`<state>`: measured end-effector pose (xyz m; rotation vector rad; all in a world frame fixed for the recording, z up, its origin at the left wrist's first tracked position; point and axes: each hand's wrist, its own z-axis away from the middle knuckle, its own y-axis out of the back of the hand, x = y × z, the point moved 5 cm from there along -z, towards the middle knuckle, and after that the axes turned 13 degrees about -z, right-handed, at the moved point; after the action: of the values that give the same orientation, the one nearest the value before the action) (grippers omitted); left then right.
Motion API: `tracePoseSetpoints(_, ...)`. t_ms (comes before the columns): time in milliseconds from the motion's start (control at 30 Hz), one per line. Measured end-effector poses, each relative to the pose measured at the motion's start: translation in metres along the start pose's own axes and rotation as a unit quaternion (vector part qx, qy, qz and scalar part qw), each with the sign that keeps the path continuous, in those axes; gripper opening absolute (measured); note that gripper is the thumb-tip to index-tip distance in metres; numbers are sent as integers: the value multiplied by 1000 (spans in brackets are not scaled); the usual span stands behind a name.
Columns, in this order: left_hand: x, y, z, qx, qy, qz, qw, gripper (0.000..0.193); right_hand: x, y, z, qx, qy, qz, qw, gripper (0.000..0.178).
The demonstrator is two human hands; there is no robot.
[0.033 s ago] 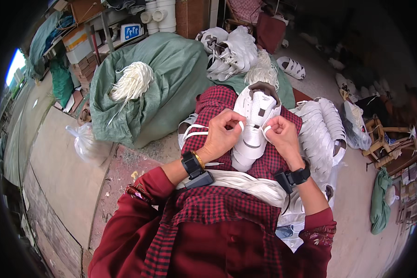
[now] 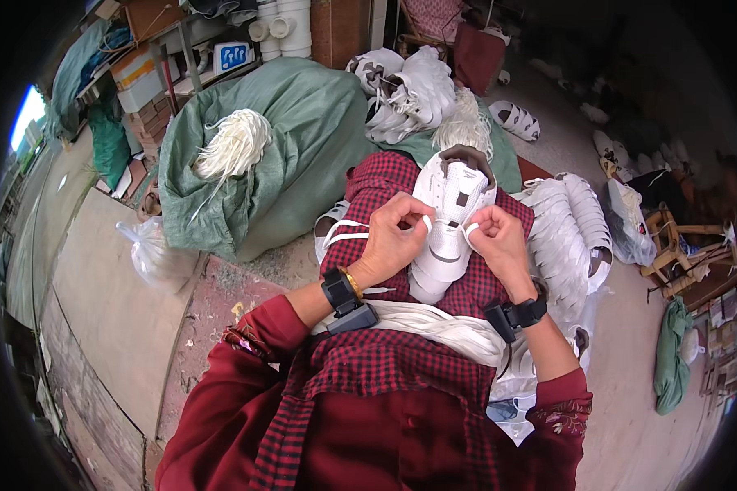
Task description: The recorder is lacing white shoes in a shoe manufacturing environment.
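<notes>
While pinching white lace ends, both hands' grip point(image 2: 393, 233) point(image 2: 495, 237) tight over a white sneaker point(image 2: 450, 213).

Single view: head-worn fisheye camera, left unit of a side-by-side pair, looking steeply down over the wearer's chest and lap. Picture upright, unmirrored; black rim vignettes the corners, straight edges bow outward. Forearms enter from the lower edge. Left hand point(image 2: 393, 237) and right hand point(image 2: 493, 239) sit close, near frame centre. Ground and distant clutter curve along the upper rim. No second view to compare.
</notes>
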<state>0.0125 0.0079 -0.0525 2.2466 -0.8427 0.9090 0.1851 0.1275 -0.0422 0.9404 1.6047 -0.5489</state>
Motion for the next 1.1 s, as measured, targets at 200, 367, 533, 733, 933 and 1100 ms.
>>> tracePoseSetpoints(200,11,-2,-3,13,-75,-103,992,13,4,0,1,15,7,-44,999,12)
tracePoseSetpoints(367,22,6,-21,-83,-48,-127,987,20,-24,-7,5,-2,59,-8,998,23)
tracePoseSetpoints(533,40,-4,-46,-272,-193,-270,903,26,-67,-10,-3,-112,120,261,951,32)
tracePoseSetpoints(733,54,-13,-58,-284,-410,-381,778,18,-94,-29,-11,-245,282,463,804,28)
tracePoseSetpoints(933,56,-28,-72,-420,-398,-445,684,16,-72,-23,-24,-342,225,462,787,29)
tracePoseSetpoints(1100,54,-28,-80,-476,-360,-433,676,8,-74,-29,-30,-377,203,437,791,19)
